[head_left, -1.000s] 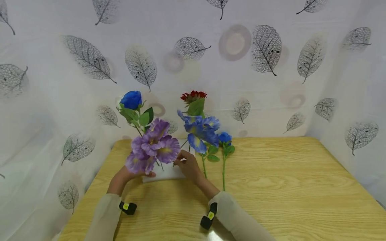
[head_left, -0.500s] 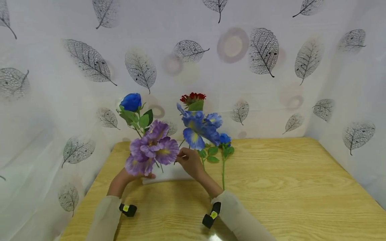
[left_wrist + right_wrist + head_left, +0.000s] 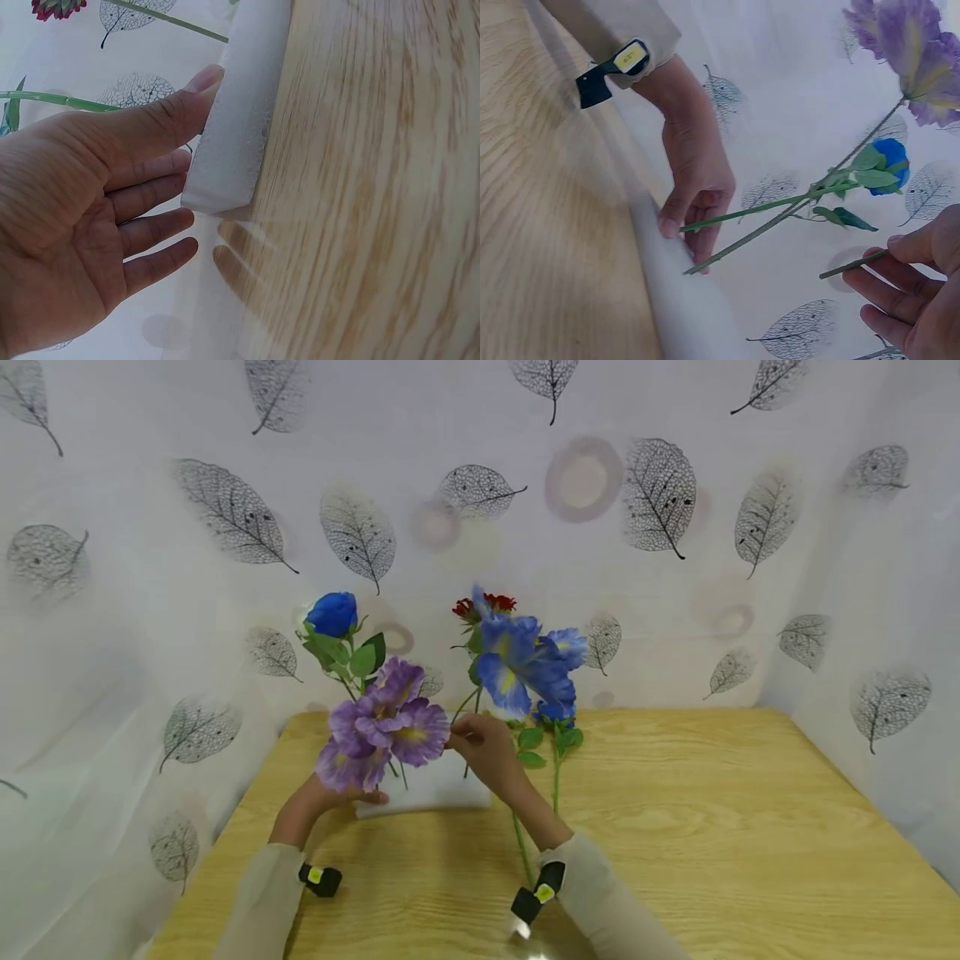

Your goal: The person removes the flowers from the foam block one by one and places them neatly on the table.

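My left hand (image 3: pixel 82 180) grips the end of a white foam block (image 3: pixel 232 135), thumb on its upper edge and fingers spread at the far side. In the head view a purple artificial iris (image 3: pixel 378 727) partly hides that hand. The purple iris and a blue rose (image 3: pixel 332 614) rise from the block's left part. My right hand (image 3: pixel 930 292) pinches a stem (image 3: pixel 855 264) near its cut end, above the block; in the head view a blue iris (image 3: pixel 517 664) leans over this hand. Behind it a red flower (image 3: pixel 498 603) stands, partly covered.
A second blue rose (image 3: pixel 557 714) lies on the wooden table (image 3: pixel 712 818), right of the block, its stem pointing towards me. Another green stem (image 3: pixel 522 852) lies beside my right forearm. A leaf-printed white curtain (image 3: pixel 585 552) surrounds the table.
My right hand has moved slightly up and to the right. The blue iris has risen and shifted right, now covering part of the red flower. My left hand stays on the block.
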Motion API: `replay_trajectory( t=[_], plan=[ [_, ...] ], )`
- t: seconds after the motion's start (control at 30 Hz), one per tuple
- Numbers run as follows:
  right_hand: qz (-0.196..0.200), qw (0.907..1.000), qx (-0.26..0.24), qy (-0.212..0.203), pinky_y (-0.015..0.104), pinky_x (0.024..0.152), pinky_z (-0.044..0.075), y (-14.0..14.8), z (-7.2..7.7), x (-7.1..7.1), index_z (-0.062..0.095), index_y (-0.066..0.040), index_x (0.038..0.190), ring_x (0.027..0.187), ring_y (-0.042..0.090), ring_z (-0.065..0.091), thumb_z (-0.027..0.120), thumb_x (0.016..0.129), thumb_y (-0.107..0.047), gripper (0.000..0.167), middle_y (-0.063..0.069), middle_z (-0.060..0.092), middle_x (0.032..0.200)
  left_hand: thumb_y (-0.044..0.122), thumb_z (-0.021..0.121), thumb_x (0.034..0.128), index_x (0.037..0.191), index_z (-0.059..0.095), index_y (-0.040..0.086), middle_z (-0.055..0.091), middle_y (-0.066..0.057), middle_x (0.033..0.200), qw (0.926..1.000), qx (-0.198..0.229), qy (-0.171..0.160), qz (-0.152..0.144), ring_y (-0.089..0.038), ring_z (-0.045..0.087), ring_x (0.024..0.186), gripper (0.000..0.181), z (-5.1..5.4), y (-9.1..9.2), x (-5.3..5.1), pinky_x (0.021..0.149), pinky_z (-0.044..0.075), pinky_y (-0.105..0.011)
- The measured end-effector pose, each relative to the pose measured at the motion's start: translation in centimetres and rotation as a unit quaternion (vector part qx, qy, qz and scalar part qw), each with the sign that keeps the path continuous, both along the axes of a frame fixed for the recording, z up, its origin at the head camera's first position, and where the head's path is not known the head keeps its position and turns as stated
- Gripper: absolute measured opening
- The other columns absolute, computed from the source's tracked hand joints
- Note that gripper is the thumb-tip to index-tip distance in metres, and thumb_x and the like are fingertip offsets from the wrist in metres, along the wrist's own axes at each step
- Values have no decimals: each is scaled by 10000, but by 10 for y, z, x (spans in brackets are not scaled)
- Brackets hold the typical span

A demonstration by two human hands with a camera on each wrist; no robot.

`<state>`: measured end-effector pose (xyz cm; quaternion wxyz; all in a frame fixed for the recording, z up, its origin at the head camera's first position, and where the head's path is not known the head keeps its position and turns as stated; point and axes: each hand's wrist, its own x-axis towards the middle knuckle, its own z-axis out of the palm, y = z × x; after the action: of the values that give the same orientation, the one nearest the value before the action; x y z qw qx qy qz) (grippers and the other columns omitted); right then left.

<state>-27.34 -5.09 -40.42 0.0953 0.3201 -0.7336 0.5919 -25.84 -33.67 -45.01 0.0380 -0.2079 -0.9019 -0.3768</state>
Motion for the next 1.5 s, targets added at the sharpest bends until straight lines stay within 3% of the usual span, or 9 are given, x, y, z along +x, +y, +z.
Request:
replay_trajectory(
  t=[0.23, 0.5, 0.6, 0.8, 0.93, 1.13, 1.33, 1.5],
  plan=[
    [305, 9993, -212, -23, 413, 788, 632, 19, 7, -2, 693, 140, 987, 837, 442, 735, 656, 930, 85, 87, 317, 722, 973, 200, 955, 683, 1618, 122, -6, 188, -242, 1677, 9998, 38, -175, -17, -459, 221, 1516, 1269, -5, -1, -1, 1220, 203, -619],
    [207, 9983, 431, -329, 384, 820, 628, 56, 8, 2, 737, 37, 1089, 862, 324, 760, 680, 968, -66, 169, 205, 761, 996, 241, 976, 644, 1631, 83, 38, 157, -209, 1692, 9999, -136, 27, -40, -442, 161, 1540, 1346, -1, -3, -6, 1234, 152, -638],
    [224, 9970, 565, -481, 390, 815, 627, 73, 6, 2, 736, 33, 1104, 864, 311, 759, 682, 970, -84, 186, 219, 756, 997, 219, 972, 645, 1632, 76, 39, 146, -210, 1694, 9999, -71, 63, -133, -441, 150, 1540, 1346, -2, -3, -4, 1264, 138, -551],
    [151, 9944, 780, -699, 461, 822, 621, 106, 6, 0, 730, 45, 1099, 850, 276, 762, 679, 977, -98, 195, 262, 744, 1004, 193, 962, 668, 1646, 44, 89, 96, -200, 1707, 9995, -114, 119, -283, -427, 117, 1551, 1346, -2, -6, -4, 1249, 38, -222],
    [-85, 9913, 1110, -698, 376, 815, 623, 127, 4, 1, 736, 30, 1097, 827, 221, 760, 682, 978, -114, 195, 231, 755, 998, 203, 965, 673, 1649, 49, 113, 107, -183, 1708, 9995, -40, 139, -290, -413, 122, 1555, 1342, -4, -5, -5, 1235, 51, -189],
    [-223, 9870, 1375, -804, 289, 761, 620, 152, -6, 1, 735, 51, 1083, 803, 257, 760, 676, 978, -88, 183, 226, 753, 1008, 200, 961, 687, 1655, 20, 156, 87, -136, 1724, 9994, 160, -86, -283, -392, 108, 1565, 1350, -4, -5, -5, 1180, 84, -95],
    [-57, 9816, 1508, -1169, 425, 711, 633, 171, -13, 0, 713, 101, 1087, 785, 264, 757, 661, 980, -63, 203, 269, 732, 985, 231, 952, 703, 1652, 6, 128, 98, -157, 1718, 9997, 12, -170, -182, -399, 131, 1561, 1344, -5, -5, -3, 1252, 121, -252],
    [-11, 9736, 1668, -1561, 469, 702, 627, 186, -17, 1, 688, 138, 1120, 790, 334, 752, 654, 984, -70, 251, 318, 725, 992, 198, 957, 691, 1641, 25, 63, 162, -198, 1698, 9995, 175, -278, -33, -425, 172, 1549, 1338, -5, -5, -1, 1257, 178, -524]
  ],
)
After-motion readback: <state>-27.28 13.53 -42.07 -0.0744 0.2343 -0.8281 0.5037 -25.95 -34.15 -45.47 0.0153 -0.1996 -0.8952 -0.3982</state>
